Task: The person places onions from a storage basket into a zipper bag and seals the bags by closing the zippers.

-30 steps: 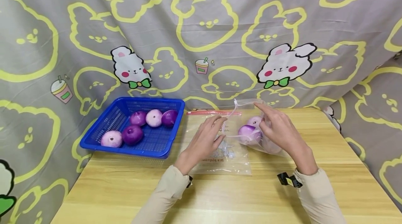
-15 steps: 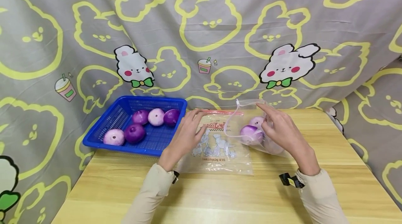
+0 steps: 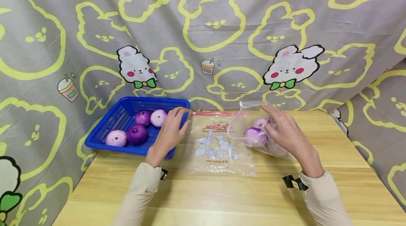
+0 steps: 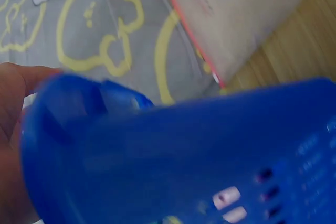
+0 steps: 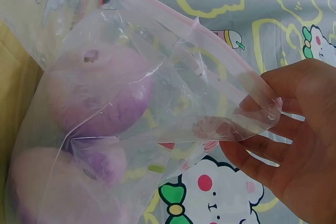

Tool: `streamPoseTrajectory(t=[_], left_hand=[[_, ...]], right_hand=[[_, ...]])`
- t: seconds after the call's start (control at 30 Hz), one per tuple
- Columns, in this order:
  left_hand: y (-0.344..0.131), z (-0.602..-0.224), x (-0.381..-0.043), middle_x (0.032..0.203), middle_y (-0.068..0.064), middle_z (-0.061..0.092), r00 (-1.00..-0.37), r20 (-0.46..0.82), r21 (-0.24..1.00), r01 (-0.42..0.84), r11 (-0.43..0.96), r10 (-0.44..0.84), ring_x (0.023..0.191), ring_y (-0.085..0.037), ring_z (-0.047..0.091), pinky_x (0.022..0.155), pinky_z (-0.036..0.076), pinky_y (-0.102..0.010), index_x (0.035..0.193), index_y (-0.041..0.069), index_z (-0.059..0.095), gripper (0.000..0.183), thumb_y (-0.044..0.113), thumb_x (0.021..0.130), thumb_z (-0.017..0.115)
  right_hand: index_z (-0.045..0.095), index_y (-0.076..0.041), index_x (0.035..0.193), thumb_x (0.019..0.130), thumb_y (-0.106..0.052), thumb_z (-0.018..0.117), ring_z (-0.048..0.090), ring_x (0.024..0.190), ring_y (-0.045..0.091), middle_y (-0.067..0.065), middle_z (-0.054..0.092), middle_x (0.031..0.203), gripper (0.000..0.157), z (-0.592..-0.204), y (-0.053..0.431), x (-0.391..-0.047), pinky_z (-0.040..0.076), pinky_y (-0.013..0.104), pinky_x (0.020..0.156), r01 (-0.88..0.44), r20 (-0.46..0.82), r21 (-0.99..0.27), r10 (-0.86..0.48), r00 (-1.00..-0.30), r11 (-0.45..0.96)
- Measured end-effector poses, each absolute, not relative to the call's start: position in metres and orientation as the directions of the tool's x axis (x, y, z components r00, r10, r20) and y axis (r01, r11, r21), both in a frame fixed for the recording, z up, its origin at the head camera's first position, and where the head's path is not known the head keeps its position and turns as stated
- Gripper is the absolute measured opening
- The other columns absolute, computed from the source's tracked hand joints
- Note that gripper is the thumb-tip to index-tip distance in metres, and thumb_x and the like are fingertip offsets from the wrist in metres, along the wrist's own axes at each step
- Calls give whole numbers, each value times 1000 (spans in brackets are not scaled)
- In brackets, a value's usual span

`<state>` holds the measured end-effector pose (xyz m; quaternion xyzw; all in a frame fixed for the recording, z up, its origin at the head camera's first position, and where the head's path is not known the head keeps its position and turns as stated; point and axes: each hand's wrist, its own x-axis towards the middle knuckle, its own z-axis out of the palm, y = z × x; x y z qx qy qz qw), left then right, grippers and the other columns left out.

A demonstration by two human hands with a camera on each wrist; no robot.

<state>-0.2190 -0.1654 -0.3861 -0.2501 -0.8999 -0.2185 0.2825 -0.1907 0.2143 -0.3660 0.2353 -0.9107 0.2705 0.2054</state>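
Observation:
My left hand (image 3: 169, 131) reaches over the right side of the blue basket (image 3: 95, 138), fingers slightly bent, covering its right-hand onion. In the left wrist view, the basket wall hides much of that hand (image 4: 14, 145); I see nothing held there. Other onions lie in the basket, including a dark purple onion (image 3: 137, 134) and a paler onion (image 3: 116, 138). My right hand (image 3: 287, 131) grips the mouth edge of a clear zip bag (image 3: 236, 127), whose mouth gapes leftward. Purple onions (image 5: 100, 90) sit inside this bag, partly overlapping.
Between basket and onion bag, a second clear zip bag (image 3: 203, 162) with a red slider strip and cartoon print lies flat on the wooden table (image 3: 228, 198). A patterned grey curtain (image 3: 222, 57) hangs right behind the table's far edge.
My left hand has left the mouth of the onion bag and moved left across the flat bag to the basket. My right hand keeps its hold on the bag edge.

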Motion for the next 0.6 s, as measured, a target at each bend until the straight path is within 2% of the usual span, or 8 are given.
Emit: streamPoseTrajectory(t=[0.4,0.6], left_hand=[[-198,-395,-237,123,-23,59,-798,551,329,475,816,242,117,-40,55,101,43,-54,124,-2,61,37,6,89,71],[-211,-404,-240,133,-31,50,-883,411,355,386,851,229,119,-51,50,102,39,-61,137,-2,51,57,1,84,73]], right_hand=[[54,-2,140,82,6,60,36,57,12,27,54,139,59,-370,215,-195,33,26,47,-546,506,-382,-325,-799,746],[53,-2,141,82,6,61,43,64,16,27,53,140,59,-370,215,-195,35,27,50,-544,501,-385,-326,-802,746]])
